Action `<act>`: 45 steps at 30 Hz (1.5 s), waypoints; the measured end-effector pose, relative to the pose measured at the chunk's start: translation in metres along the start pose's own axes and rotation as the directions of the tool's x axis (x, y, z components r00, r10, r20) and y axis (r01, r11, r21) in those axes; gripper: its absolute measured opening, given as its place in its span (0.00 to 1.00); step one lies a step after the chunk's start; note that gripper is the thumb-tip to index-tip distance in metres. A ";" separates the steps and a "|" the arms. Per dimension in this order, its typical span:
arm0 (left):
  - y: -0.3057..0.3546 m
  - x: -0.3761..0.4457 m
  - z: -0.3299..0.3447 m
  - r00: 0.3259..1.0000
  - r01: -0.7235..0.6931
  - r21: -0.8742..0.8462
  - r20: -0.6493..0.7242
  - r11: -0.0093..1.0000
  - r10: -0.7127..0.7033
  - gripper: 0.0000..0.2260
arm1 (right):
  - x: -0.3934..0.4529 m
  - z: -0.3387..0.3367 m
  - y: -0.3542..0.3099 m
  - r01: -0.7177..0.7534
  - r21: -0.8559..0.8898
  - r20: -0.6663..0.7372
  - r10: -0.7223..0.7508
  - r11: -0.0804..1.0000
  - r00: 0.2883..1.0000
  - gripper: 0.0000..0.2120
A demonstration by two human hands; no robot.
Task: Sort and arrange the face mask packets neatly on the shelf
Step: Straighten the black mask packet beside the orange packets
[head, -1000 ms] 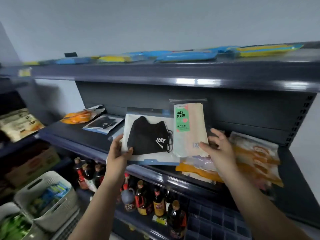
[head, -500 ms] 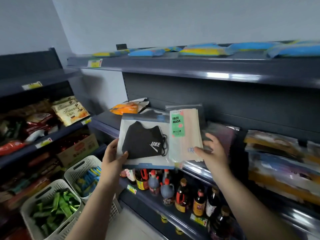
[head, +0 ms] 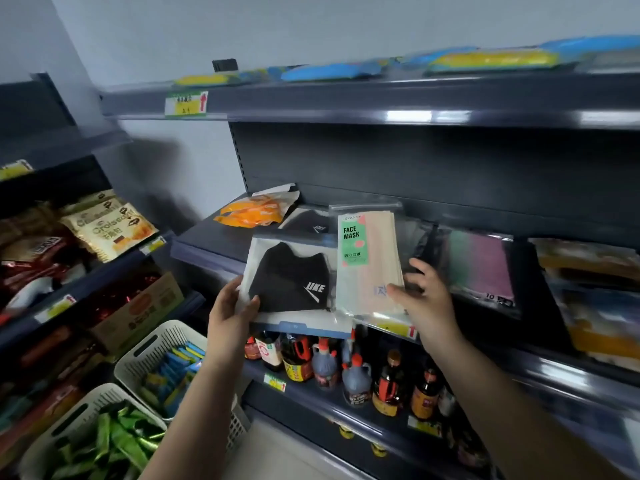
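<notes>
My left hand (head: 231,306) grips the lower left corner of a clear packet holding a black mask (head: 289,278). My right hand (head: 427,299) pinches the lower right edge of a beige packet labelled FACE MASK (head: 369,261). I hold both packets upright, side by side, in front of the dark middle shelf (head: 204,249). On that shelf lie an orange packet (head: 251,213) at the left, another black mask packet (head: 310,221) behind it, a pink and green packet (head: 479,268) and further blurred orange packets (head: 588,261) at the right.
The top shelf (head: 346,102) carries blue and yellow packs. Sauce bottles (head: 356,375) stand on the shelf below. Two white baskets (head: 138,362) with goods sit on the floor at the left, beside a side rack with snack bags (head: 107,226).
The view has swung left and down along the shelf. Both hands carried the two packets left with it; the grips are unchanged.
</notes>
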State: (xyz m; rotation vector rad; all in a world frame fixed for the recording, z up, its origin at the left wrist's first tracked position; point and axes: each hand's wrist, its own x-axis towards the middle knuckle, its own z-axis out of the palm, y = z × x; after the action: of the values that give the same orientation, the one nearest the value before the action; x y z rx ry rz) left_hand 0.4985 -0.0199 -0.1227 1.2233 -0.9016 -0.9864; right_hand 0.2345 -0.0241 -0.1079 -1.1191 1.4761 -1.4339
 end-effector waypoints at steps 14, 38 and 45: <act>-0.006 0.117 0.042 1.000 -0.002 0.141 0.017 0.990 -0.001 0.17 | 0.091 0.025 0.005 -0.052 0.067 -0.103 0.059 0.996 0.993 0.30; -0.038 0.203 0.099 0.796 -0.582 0.807 0.590 0.095 -0.132 0.32 | 0.107 0.038 0.014 -0.105 0.042 -0.374 0.113 0.994 0.921 0.37; -0.034 0.221 0.093 0.703 -0.709 0.690 0.707 0.148 0.075 0.26 | 0.098 0.049 0.010 -0.201 -0.703 -0.349 -0.085 0.682 0.933 0.41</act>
State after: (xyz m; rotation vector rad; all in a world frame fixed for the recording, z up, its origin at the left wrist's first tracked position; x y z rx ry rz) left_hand 0.4793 -0.2614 -0.1383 1.5000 -2.4407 -0.1274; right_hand 0.2503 -0.1324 -0.1167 -1.2805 2.4702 -1.0202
